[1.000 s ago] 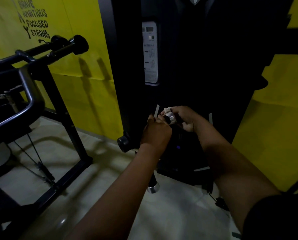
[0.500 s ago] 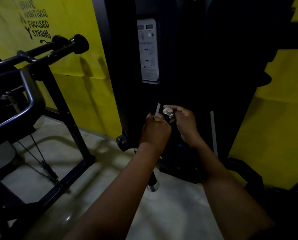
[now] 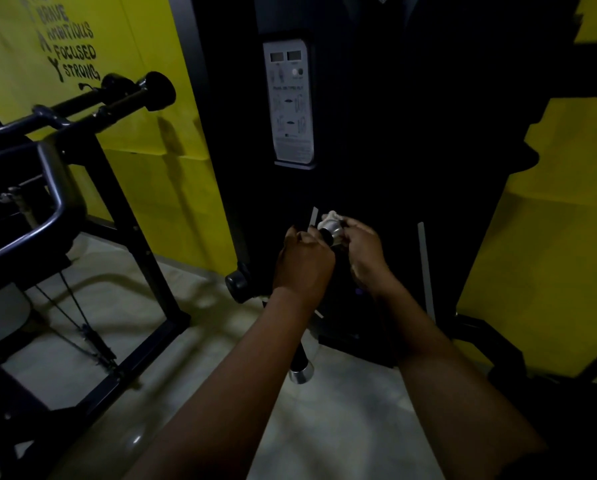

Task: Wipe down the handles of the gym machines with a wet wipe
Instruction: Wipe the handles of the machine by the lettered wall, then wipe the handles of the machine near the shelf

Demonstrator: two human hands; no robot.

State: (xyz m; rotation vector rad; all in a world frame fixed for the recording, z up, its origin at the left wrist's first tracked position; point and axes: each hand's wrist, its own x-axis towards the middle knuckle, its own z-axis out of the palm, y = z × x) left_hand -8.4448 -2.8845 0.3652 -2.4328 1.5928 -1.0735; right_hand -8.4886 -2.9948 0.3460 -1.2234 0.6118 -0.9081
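Right hand (image 3: 363,252) has twisted, fingers (image 3: 352,224) pinching wipe (image 3: 330,216) over end cap (image 3: 332,233); left hand (image 3: 304,268) clenched round handle (image 3: 300,358).

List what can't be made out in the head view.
All head view:
- Handle: middle hidden under the left hand.
- Wet wipe: mostly behind the chrome cap and the right hand.
- Placard: print too small.
- Machine body: lost in darkness.
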